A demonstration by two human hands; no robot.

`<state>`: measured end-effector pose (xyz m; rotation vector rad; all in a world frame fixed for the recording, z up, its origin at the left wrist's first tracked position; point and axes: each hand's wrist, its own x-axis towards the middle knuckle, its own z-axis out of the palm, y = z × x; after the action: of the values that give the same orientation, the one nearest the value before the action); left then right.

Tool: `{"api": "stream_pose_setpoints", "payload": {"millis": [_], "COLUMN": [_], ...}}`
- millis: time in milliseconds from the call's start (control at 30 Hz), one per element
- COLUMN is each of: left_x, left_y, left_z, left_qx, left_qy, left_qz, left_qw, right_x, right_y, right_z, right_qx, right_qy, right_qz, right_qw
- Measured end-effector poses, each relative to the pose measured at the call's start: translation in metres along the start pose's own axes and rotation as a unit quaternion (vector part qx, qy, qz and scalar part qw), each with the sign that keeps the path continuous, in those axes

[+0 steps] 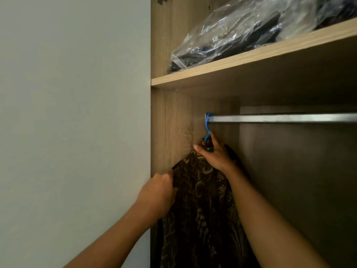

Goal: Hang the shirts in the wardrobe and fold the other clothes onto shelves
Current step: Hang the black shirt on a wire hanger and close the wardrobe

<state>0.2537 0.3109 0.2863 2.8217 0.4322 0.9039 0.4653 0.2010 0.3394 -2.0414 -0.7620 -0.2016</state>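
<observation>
Low centre, my left grip [158, 192] pinches the shoulder edge of the dark batik shirt [202, 206], which hangs by the wardrobe [170, 128] wall at left. Just above, my right grip [214, 154] holds the neck of its blue hanger [207, 125], hooked over the metal rail [280, 118]; a clear plastic bag [241, 29] lies on the shelf [251, 55] overhead.

We see through just one camera, worn on the head. It looks forward and a little up, into the wardrobe [173, 122], from very close. The shelf [251, 55] sits up at 1 o'clock and the rail [280, 118] runs off at 3 o'clock. A plain wall [73, 113] fills the 9 o'clock side. The left hand [158, 190] and right hand [214, 154] reach in from 6 o'clock.
</observation>
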Motion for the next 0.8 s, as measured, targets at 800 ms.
{"api": "stream_pose_setpoints", "payload": {"millis": [800], "left_x": [-0.268], "left_y": [-0.068], "left_z": [-0.198], "left_qx": [0.290], "left_qy": [0.236], "left_qz": [-0.070], "left_qw": [0.925], "right_x": [-0.304], "right_y": [-0.194], "right_z": [0.125], "right_qx": [0.014], "right_qy": [-0.032], "right_qz": [-0.296], "right_qw": [0.955]}}
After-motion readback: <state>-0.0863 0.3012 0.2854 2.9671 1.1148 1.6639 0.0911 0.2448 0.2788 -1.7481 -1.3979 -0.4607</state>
